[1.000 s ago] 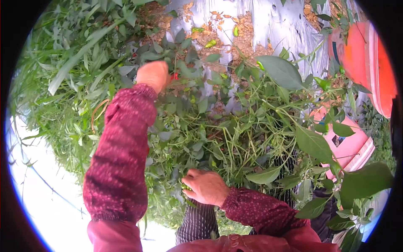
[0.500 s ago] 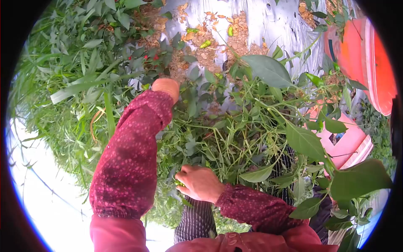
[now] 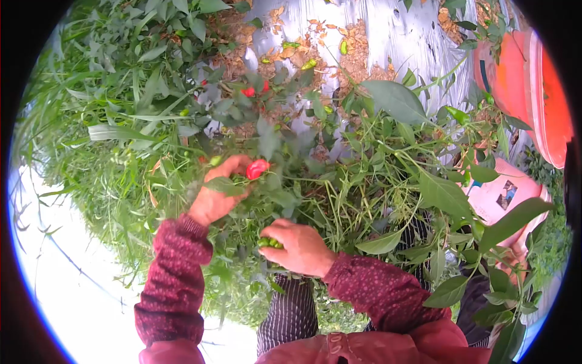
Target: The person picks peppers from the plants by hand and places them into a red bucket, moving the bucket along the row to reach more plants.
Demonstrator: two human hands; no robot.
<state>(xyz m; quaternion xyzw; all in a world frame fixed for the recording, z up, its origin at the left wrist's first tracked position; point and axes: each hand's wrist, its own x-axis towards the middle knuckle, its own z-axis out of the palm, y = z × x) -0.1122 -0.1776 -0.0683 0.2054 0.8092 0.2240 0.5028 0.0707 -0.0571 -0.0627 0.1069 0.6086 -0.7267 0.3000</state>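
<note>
Left of centre, your left hand (image 3: 217,194) is curling beside a red pepper (image 3: 257,169) pointing rightward, grip unclear; your right hand (image 3: 301,247), farther, lower right, is clutching green peppers (image 3: 269,242).

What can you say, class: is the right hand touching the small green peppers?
Touching. The head view shows the right hand gripping the green peppers between fingers and thumb.

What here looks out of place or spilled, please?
Several green peppers seem to lie loose among dry leaves on the silvery ground sheet, off the plants; they look dropped.
</note>
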